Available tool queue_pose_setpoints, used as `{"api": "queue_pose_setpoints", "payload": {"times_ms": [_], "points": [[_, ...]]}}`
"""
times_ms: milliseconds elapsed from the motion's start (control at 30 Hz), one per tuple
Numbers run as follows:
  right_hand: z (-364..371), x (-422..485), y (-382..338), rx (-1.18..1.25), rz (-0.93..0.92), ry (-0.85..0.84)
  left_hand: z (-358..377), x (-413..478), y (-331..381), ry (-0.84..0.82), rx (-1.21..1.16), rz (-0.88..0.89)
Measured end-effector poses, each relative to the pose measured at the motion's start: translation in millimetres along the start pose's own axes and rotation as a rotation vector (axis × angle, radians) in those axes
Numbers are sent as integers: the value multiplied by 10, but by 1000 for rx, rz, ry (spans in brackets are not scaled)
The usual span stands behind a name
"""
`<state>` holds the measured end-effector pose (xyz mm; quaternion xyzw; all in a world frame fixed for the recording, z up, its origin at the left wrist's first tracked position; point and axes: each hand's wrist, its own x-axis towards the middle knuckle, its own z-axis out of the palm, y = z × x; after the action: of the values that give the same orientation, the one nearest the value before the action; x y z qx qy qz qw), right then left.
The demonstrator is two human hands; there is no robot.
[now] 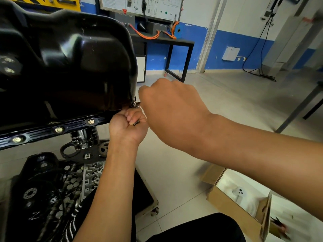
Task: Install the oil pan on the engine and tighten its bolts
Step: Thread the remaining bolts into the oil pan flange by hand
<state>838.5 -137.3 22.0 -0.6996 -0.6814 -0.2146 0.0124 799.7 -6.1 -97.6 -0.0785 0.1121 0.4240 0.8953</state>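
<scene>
Your right hand is pinching a bolt, aiming it left into the oil pan corner, while your left hand is gripping a spare bolt just below.

Tiled floor bears open cardboard box, apparently wheeled parts cart

Room's pretty bright, soft even light, and the pale floor looks a bit washed out. The pan goes almost pure black with white glare streaks on its gloss. Parts underneath sit in shadow. Wide-angle bends the walls near the edges, and the box bottom right is smeared.
</scene>
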Motion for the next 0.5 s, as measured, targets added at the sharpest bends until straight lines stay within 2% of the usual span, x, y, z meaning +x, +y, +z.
{"api": "queue_pose_setpoints", "payload": {"times_ms": [100, 233, 500], "points": [[62, 16, 86, 20, 49, 76, 6, -24, -2, -49, -24, -26], [109, -50, 212, 95, 85, 87, 21, -49, -22, -82, -120, -95], [261, -260, 409, 333, 142, 168, 7, -90, -56, -58, -115, -76]]}}
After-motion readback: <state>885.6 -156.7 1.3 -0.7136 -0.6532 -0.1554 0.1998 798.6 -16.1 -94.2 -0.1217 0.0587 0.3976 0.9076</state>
